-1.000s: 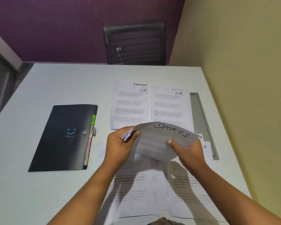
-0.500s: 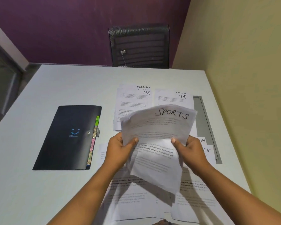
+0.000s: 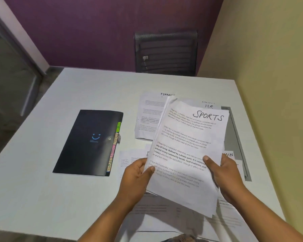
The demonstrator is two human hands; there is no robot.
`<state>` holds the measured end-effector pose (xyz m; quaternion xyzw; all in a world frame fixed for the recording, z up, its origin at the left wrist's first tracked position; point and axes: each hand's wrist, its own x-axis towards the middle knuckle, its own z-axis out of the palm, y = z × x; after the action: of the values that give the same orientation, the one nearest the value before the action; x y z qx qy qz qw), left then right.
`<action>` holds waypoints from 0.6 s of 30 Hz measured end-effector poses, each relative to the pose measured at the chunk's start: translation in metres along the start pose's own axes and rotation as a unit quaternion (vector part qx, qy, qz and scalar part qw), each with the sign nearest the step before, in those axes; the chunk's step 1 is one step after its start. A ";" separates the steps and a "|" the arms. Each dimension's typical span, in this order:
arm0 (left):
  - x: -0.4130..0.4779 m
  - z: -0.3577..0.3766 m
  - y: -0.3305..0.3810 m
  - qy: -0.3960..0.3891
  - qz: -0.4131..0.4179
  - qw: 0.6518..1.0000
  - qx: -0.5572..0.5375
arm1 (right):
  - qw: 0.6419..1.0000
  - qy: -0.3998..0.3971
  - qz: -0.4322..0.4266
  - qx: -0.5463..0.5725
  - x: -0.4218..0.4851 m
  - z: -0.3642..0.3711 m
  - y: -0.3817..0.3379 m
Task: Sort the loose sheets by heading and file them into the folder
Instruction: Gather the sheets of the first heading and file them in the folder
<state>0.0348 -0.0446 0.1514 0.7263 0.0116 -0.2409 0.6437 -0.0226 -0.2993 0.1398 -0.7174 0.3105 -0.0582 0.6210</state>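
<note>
- Gripping a thin stack of sheets headed SPORTS (image 3: 187,137), both hands hold it raised above the counter (image 3: 42,189) toward the near right corner, printed face up and skewed.
- The left hand (image 3: 136,177) pinches the stack's lower left edge, thumb on the printed face and fingers curled behind.
- The right hand (image 3: 226,175) clasps the stack's right edge the same way, thumb on the front.
- The black folder (image 3: 87,144) lies flat and closed on the counter's left half, well apart from the stack, with coloured tabs (image 3: 115,147) poking out along its right side.
- Other pages lie flat on the counter: a FINANCE sheet (image 3: 149,116) partly hidden behind the stack, an HR sheet (image 3: 209,106) beside it toward the right edge, and an ADMIN sheet (image 3: 229,154) peeking out by the right hand.
- More loose sheets (image 3: 164,208) lie under the hands at the near edge.
- A dark mesh chair (image 3: 166,53) stands past the far edge.
</note>
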 end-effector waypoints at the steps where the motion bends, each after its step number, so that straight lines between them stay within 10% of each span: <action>1: -0.001 -0.003 -0.002 -0.005 -0.006 1.000 0.002 | 1.000 0.006 -0.002 0.000 -0.001 0.002 0.000; 18: -0.017 -0.065 -0.001 -0.097 -0.070 0.993 -0.002 | 0.998 0.046 -0.021 0.038 -0.017 0.052 -0.029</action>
<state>0.0412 0.0216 0.1599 0.6954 0.0008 -0.3544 0.6251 -0.0006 -0.2448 0.1600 -0.6959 0.3212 -0.1160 0.6318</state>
